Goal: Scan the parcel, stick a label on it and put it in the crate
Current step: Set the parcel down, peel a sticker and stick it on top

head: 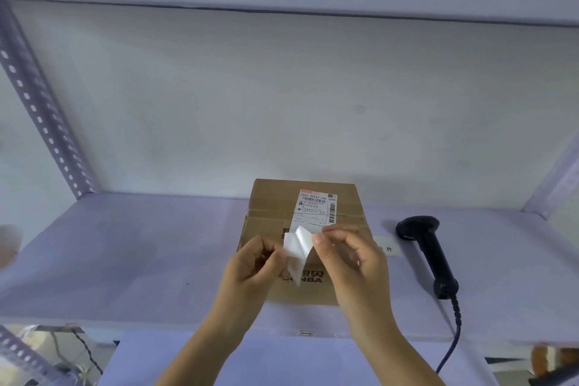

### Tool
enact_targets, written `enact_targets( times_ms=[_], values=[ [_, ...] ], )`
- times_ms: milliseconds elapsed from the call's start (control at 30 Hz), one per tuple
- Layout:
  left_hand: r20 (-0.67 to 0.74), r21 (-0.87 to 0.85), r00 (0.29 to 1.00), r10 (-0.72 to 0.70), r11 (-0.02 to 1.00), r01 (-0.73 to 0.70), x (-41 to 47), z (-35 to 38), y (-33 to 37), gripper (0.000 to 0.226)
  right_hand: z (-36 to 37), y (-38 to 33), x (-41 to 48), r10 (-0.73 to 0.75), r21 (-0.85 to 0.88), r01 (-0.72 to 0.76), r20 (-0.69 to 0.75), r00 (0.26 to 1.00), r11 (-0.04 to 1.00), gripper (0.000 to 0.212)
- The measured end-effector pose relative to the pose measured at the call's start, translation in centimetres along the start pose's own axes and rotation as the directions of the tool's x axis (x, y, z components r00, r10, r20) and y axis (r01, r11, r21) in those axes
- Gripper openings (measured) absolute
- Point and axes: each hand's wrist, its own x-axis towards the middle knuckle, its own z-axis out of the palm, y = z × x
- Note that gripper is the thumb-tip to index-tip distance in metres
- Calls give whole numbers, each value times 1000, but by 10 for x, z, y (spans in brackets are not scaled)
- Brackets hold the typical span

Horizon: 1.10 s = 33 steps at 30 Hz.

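A brown cardboard parcel (275, 207) lies on the shelf board, with a printed shipping label (316, 207) stuck on its top at the far right. Just above the parcel's near half, both hands hold a small white label (297, 244) that is folded or partly peeled apart. My left hand (250, 263) pinches its left side. My right hand (354, 257) pinches its upper right edge between thumb and forefinger. A black handheld scanner (429, 257) lies on the shelf to the right of the parcel, untouched. No crate is in view.
The shelf board (125, 254) is pale and runs wide to the left. A perforated metal upright (40, 110) stands at the left, another at the far right. The scanner's cable (451, 338) drops over the front edge. An upper shelf hangs overhead.
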Motion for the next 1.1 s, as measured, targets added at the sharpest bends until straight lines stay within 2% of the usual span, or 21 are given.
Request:
enact_targets(
  times_ms=[33, 100, 267, 367, 433, 500, 567, 700, 867, 1000, 1100],
  values=[
    [-31, 21, 999, -28, 999, 29, 0, -5, -3, 18, 1, -2, 3, 18, 23, -18, 14, 1000, 1000, 6],
    [-96, 53, 993, -72, 996, 77, -1, -16, -8, 20, 3, -6, 7, 43, 66, -44, 14, 999, 997, 16],
    [-244, 98, 966, -89, 988, 116, -7, -52, -22, 25, 9, -5, 14, 118, 153, -110, -48, 992, 982, 12],
    [-371, 203, 925, -88, 964, 173, -10, -91, -37, 16, 9, -2, 14, 129, 167, -118, -53, 990, 979, 14],
    [-410, 369, 910, -56, 902, 222, -9, -125, -48, 11, 9, 0, 13, 94, 141, -87, -43, 995, 986, 14],
    [-435, 536, 899, -39, 791, 294, -8, -159, -56, 11, 8, 1, 12, 43, 99, -41, -15, 999, 994, 15],
    [-453, 618, 889, -59, 698, 361, -7, -190, -61, 13, 6, 1, 11, 8, 80, -9, 23, 1000, 997, 17],
    [-495, 709, 865, -83, 538, 456, -6, -239, -80, 23, 5, 5, 10, -30, 65, 26, 65, 997, 998, 19],
    [-555, 733, 826, -101, 410, 543, -9, -263, -93, 19, 9, 8, 5, -46, 66, 41, 84, 995, 997, 29],
    [-591, 765, 805, -39, 290, 576, -17, -268, -92, 15, 9, 9, 4, -53, 65, 48, 79, 995, 997, 28],
    [-612, 768, 783, 112, 322, 554, -21, -256, -75, 9, 6, 9, 6, -41, 45, 38, 62, 997, 998, 25]
  ],
)
